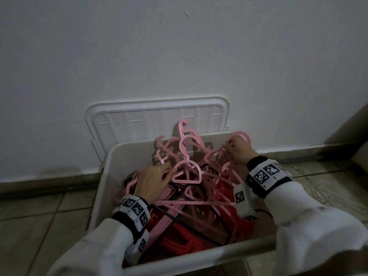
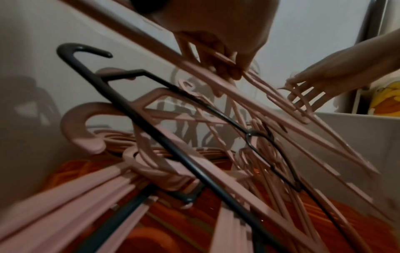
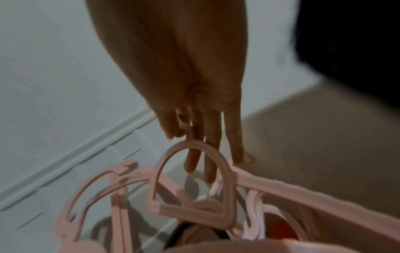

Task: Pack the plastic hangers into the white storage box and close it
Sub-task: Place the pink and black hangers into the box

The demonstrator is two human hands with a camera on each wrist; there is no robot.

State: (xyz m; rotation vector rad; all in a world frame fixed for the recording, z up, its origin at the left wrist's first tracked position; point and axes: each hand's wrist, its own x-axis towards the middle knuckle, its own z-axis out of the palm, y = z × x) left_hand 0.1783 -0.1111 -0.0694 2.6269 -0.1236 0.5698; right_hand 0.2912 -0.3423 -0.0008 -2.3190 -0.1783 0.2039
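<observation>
Pink plastic hangers (image 1: 186,172), tangled with red ones (image 1: 179,238) and 1 dark hanger (image 2: 151,130), heaped inside the white storage box (image 1: 111,176) on the tiled floor (image 1: 29,216), several hooks poking above the rim. Left hand (image 1: 153,182) pressed on the pile near the box's left side, fingers fairly straight along a pink bar. Right hand (image 1: 240,151) at the far right corner, fingertips (image 3: 211,171) threaded among pink hooks and, by the look of it, pinching 1 between thumb and forefinger. Lid (image 1: 157,118) propped upright against the wall (image 1: 179,46) behind the box. Judged step: flattening the heap. Best done by turning raised hooks sideways and nesting bars parallel, pressing evenly from both sides rather than forcing. Likely snag: springy hangers rebounding above the rim and blocking the lid.
</observation>
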